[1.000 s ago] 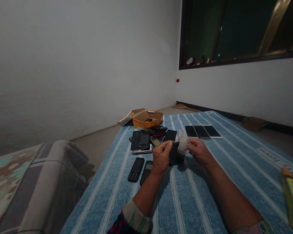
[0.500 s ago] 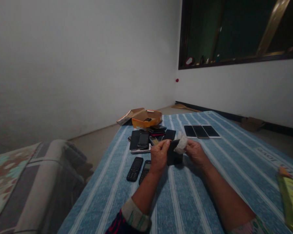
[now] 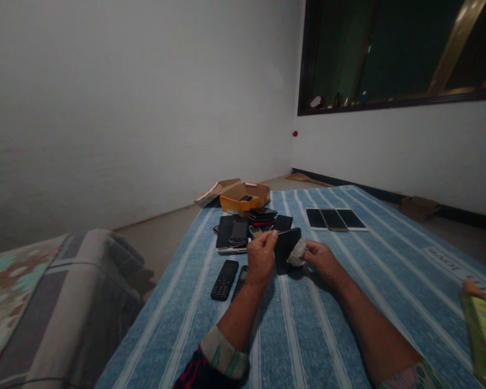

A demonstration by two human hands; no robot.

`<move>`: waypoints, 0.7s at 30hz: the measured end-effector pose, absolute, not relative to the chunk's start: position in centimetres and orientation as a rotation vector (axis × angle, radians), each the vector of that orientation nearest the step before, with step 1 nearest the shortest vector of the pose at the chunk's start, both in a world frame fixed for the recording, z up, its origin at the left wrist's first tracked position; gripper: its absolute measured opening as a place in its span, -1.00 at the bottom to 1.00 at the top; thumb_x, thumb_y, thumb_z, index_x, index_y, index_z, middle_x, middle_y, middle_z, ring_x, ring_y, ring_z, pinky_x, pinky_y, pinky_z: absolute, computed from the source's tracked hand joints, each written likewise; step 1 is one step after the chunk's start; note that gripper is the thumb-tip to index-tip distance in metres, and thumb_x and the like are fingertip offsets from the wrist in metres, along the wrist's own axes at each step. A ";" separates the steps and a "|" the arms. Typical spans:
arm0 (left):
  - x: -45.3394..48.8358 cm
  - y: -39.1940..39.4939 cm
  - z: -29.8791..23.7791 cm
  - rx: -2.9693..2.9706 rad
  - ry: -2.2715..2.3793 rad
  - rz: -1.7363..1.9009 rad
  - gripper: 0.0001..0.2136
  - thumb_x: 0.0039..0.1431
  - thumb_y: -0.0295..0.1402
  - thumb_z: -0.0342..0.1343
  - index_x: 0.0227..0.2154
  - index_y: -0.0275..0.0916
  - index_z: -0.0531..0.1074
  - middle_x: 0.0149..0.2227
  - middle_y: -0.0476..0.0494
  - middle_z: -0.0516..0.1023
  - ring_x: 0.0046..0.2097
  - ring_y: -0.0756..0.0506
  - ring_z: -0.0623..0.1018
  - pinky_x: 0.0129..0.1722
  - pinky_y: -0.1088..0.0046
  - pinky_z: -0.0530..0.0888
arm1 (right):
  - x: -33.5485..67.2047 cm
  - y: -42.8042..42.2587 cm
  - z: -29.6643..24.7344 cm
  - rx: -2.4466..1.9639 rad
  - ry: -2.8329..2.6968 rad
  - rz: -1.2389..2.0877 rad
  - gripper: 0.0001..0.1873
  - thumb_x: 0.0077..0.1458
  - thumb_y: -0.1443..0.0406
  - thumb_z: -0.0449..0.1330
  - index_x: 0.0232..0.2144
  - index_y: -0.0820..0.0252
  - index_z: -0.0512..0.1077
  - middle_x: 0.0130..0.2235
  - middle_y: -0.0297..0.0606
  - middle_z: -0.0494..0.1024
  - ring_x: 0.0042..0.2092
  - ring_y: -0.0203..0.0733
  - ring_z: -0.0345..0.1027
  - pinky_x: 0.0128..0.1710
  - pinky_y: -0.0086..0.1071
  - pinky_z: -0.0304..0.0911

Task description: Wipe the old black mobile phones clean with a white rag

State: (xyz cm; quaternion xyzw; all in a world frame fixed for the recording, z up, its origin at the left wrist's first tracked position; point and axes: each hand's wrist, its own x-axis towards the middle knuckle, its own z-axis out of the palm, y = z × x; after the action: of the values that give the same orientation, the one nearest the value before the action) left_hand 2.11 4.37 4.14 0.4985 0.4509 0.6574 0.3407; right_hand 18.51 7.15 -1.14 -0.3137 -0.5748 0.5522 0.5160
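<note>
My left hand (image 3: 262, 257) is closed on the left edge of a dark smartphone (image 3: 284, 247), which it holds tilted above the cloth. In my right hand (image 3: 323, 261) is a crumpled white tissue (image 3: 297, 253), pressed against the phone's right part. Left of my left wrist lies a black keypad phone (image 3: 224, 280), and a second keypad phone (image 3: 240, 280) is partly covered by that wrist. Behind my left hand is a pile of phones, with a black slider-like phone (image 3: 238, 232) near its front and several dark ones (image 3: 261, 214) stacked behind.
Three smartphones (image 3: 334, 219) lie side by side at the back right of the blue striped cloth (image 3: 178, 319). An open orange cardboard box (image 3: 243, 205) stands behind the pile. At the right edge is a yellow-green bottle (image 3: 484, 335). A covered seat (image 3: 73, 302) stands left.
The tissue in my right hand has moved down the phone, baring its upper right corner. My left hand has shifted slightly left and keeps its hold.
</note>
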 end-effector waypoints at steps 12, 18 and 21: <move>2.7 3.5 4.3 1.362 1.160 1.674 -0.73 0.06 -0.15 0.16 -0.47 -0.26 0.61 -0.50 -0.04 0.54 -0.36 -0.09 0.48 -0.32 0.45 0.37 | 18.9 7.1 0.2 -0.682 -1.387 1.300 -0.62 -0.15 0.08 0.40 -0.29 0.18 0.60 -0.34 -0.24 0.61 -0.24 -0.05 0.45 -0.20 -0.23 0.34; 3.3 3.2 3.8 1.418 1.162 1.643 -0.75 0.11 -0.19 0.13 -0.46 -0.26 0.59 -0.47 -0.05 0.54 -0.35 -0.09 0.48 -0.33 0.46 0.36 | 19.9 7.3 -1.5 -0.754 -1.404 1.372 -0.71 -0.12 0.16 0.41 -0.31 0.16 0.61 -0.38 -0.26 0.61 -0.34 -0.14 0.45 -0.26 -0.28 0.31; 3.4 3.2 3.7 1.435 1.161 1.641 -0.75 0.13 -0.20 0.10 -0.46 -0.26 0.58 -0.49 -0.03 0.51 -0.37 -0.07 0.47 -0.33 0.47 0.34 | 20.1 7.4 -2.5 -0.796 -1.440 1.414 -0.77 -0.11 0.22 0.39 -0.35 0.19 0.61 -0.42 -0.26 0.60 -0.37 -0.17 0.43 -0.30 -0.30 0.29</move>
State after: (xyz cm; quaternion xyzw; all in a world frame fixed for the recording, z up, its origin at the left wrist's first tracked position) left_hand 3.41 3.19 3.66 0.5484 0.4438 0.6274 0.3297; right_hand 20.12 7.41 -2.46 -0.3246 -0.5868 0.5763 0.4671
